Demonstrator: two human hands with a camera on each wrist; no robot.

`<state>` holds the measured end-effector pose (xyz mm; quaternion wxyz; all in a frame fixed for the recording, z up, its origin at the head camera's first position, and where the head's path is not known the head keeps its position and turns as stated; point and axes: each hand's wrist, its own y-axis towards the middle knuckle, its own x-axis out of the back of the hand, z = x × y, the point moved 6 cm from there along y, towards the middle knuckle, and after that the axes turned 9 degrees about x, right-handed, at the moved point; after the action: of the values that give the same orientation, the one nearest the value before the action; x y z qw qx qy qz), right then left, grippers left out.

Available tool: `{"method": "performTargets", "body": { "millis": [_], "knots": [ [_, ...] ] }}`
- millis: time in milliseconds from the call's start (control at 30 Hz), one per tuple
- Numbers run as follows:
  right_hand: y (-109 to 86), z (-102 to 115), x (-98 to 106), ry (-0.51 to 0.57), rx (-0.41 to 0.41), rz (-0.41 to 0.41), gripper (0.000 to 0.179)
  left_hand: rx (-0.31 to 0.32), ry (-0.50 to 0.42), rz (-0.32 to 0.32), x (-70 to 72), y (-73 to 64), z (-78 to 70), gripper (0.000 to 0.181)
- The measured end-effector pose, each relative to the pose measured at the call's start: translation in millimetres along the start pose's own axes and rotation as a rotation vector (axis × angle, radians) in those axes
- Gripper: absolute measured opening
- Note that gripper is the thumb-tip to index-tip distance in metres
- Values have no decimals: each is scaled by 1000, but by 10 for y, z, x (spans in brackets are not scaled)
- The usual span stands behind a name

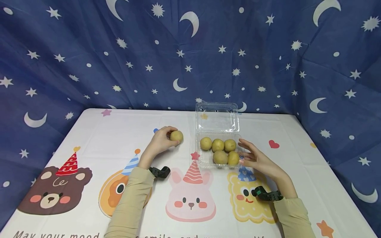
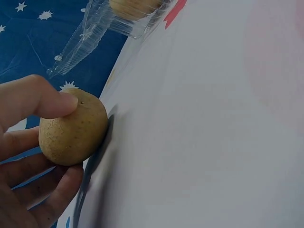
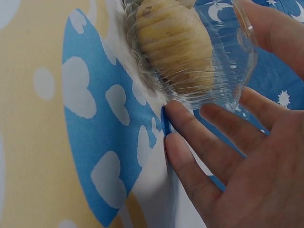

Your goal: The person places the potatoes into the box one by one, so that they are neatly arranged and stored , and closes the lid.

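Observation:
My left hand point(image 1: 162, 140) grips a round, yellow-brown potato point(image 1: 177, 137) between thumb and fingers, left of a clear plastic clamshell box point(image 1: 203, 160). In the left wrist view the thumb lies on top of the potato point(image 2: 73, 130), with the other fingers around its side and underneath. Several more potatoes point(image 1: 220, 157) sit in the box, in a back row and a front row, with a gap at front left. Fairly straight, spread fingers of my right hand point(image 1: 260, 160) rest against the box's right side; in the right wrist view the fingertips are at its ribbed wall point(image 3: 190, 97).
The box's hinged lid point(image 1: 217, 117) stands raised at the back, before a blue curtain point(image 1: 148, 82) with moons and stars. A white tablecloth point(image 1: 184, 115) printed with cartoon animals covers the table. Each wrist wears a black camera band point(image 1: 160, 172).

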<state>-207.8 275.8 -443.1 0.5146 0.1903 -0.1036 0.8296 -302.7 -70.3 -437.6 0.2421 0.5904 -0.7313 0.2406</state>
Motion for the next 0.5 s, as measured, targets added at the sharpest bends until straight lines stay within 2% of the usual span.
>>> {"method": "performTargets", "body": {
  "millis": [500],
  "knots": [
    [-5, 1, -1, 11, -1, -4, 82, -74, -36, -32, 27, -26, -167, 51]
  ]
}}
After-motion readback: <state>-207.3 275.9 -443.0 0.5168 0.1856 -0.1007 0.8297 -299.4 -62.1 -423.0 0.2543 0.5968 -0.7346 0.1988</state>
